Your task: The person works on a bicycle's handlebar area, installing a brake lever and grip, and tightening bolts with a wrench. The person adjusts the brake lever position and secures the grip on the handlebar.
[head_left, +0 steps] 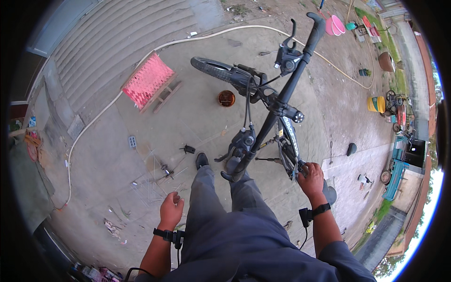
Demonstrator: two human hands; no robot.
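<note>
A black bicycle (290, 136) stands in front of me, with its handlebar (266, 136) running from near my legs to the upper right. Its front wheel (213, 69) points to the far left. My right hand (312, 179) is closed around the rear part of the bicycle's frame, by the seat area; its fingertips partly hide what they grip. To the left of my legs, my left hand (172, 209) hangs with loosely bent fingers and nothing visible in it. On the ground beyond it lie a wheel hub (166, 171) and several loose spokes (146, 187).
A bench with a pink woven top (150, 81) stands at the far left. Near the front wheel is a round brown container (226, 98). A pale hose (225, 31) curves across the ground. A yellow bucket (375, 104) and a teal cart (396, 176) are on the right.
</note>
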